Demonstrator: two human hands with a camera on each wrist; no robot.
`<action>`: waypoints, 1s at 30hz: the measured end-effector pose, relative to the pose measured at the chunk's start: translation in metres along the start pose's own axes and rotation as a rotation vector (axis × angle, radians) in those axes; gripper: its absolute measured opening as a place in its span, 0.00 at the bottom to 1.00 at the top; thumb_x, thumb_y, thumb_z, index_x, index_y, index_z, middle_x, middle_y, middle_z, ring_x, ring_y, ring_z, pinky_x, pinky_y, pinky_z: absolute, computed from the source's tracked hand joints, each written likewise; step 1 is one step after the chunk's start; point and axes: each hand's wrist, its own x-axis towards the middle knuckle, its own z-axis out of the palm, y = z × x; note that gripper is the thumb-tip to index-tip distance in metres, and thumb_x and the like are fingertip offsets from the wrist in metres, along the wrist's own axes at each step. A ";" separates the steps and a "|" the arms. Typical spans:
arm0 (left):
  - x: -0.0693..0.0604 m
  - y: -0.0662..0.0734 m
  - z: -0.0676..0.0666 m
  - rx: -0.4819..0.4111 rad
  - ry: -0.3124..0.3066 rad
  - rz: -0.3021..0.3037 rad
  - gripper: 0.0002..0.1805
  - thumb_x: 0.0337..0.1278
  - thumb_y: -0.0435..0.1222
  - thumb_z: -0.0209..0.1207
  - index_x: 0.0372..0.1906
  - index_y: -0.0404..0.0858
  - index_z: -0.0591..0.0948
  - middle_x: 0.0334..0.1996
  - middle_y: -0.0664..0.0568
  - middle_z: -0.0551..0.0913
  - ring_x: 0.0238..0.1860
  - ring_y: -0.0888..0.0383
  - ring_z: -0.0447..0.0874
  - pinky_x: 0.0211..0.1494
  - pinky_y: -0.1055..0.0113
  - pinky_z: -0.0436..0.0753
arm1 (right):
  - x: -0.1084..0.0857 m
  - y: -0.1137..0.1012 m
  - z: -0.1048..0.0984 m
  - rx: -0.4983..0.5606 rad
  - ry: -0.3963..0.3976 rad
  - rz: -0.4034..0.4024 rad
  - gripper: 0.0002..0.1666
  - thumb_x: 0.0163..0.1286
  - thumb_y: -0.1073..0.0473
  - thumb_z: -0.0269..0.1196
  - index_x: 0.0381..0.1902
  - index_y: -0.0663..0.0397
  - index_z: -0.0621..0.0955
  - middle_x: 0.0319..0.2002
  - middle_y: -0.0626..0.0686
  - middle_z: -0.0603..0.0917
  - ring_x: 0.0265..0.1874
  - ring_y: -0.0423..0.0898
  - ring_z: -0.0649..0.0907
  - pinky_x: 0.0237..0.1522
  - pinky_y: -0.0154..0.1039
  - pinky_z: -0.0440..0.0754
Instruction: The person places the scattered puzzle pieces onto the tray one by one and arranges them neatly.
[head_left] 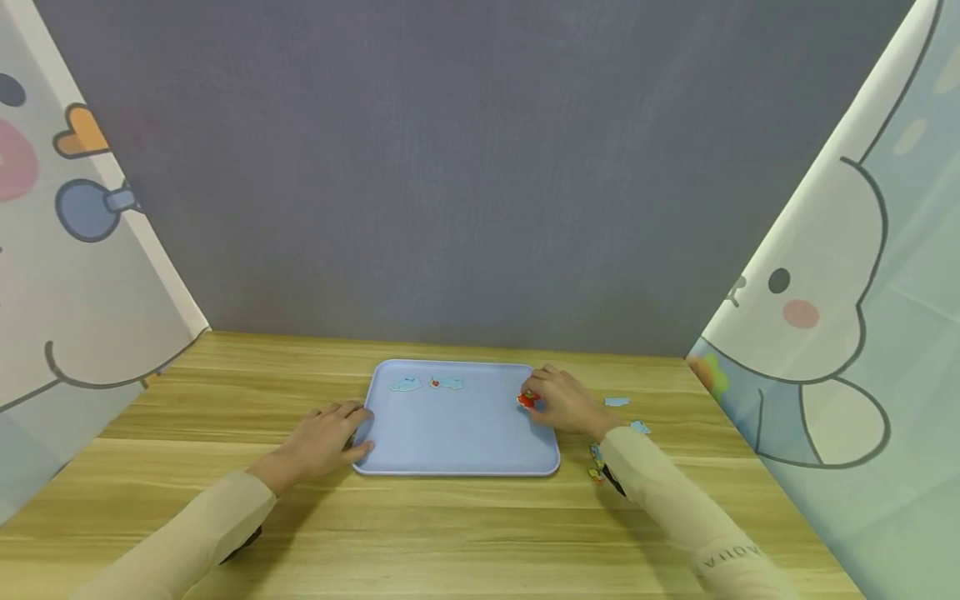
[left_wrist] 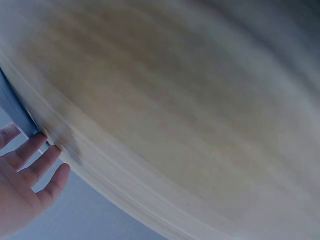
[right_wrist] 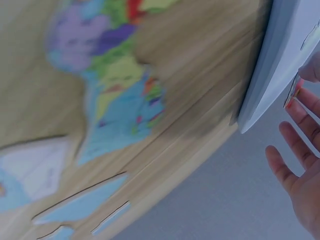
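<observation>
Sleeves: pale cloth on both forearms, the right sleeve (head_left: 690,508) lettered, the left sleeve (head_left: 202,517) plain.
Tabletop: wood-look board (head_left: 420,542) with long streaky yellow-brown grain.
Bright pieces: a jagged many-coloured cluster (head_left: 597,455) beside the right sleeve, partly hidden by it.
Left hand: fingers loosely spread, gripping nothing; the left hand (head_left: 318,437) rests at the tray's left rim.
Tray: smooth, pale blue, a rounded rectangle with a raised lip; this tray (head_left: 457,433) lies flat.
Blue scraps: a thin strip (head_left: 617,402) and a small irregular piece (head_left: 640,427), right of the tray.
Right hand: thumb and finger pinch the red piece; the right hand (head_left: 566,404) reaches over the tray's right side.
Red piece: small, thin, irregular, this red piece (head_left: 528,400) is at the tray's right; whether it touches the base I can't tell.
Far end of tray: two flat, wavy-edged light-blue pieces (head_left: 406,384), side by side, apart, one with a red spot.
Back wall: dull grey, faintly streaked surface (head_left: 450,167).
</observation>
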 end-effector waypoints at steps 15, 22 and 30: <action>0.000 -0.001 0.001 0.012 0.009 0.012 0.26 0.54 0.50 0.58 0.52 0.36 0.75 0.53 0.40 0.75 0.51 0.39 0.75 0.45 0.40 0.76 | 0.031 -0.008 0.012 -0.011 -0.088 0.017 0.14 0.52 0.55 0.66 0.39 0.49 0.81 0.37 0.45 0.80 0.38 0.43 0.74 0.39 0.41 0.75; -0.001 -0.002 0.003 0.013 0.016 0.012 0.27 0.54 0.51 0.58 0.53 0.37 0.75 0.53 0.40 0.75 0.52 0.39 0.75 0.46 0.40 0.76 | 0.043 -0.011 0.014 0.017 -0.106 0.034 0.14 0.53 0.56 0.66 0.39 0.49 0.81 0.37 0.46 0.80 0.36 0.43 0.73 0.38 0.40 0.74; -0.001 0.000 0.000 0.006 -0.001 0.001 0.27 0.54 0.50 0.58 0.53 0.36 0.75 0.54 0.40 0.75 0.53 0.39 0.74 0.47 0.39 0.74 | 0.056 -0.009 0.016 0.027 -0.094 0.008 0.13 0.52 0.57 0.66 0.37 0.53 0.82 0.31 0.47 0.78 0.32 0.41 0.73 0.36 0.36 0.73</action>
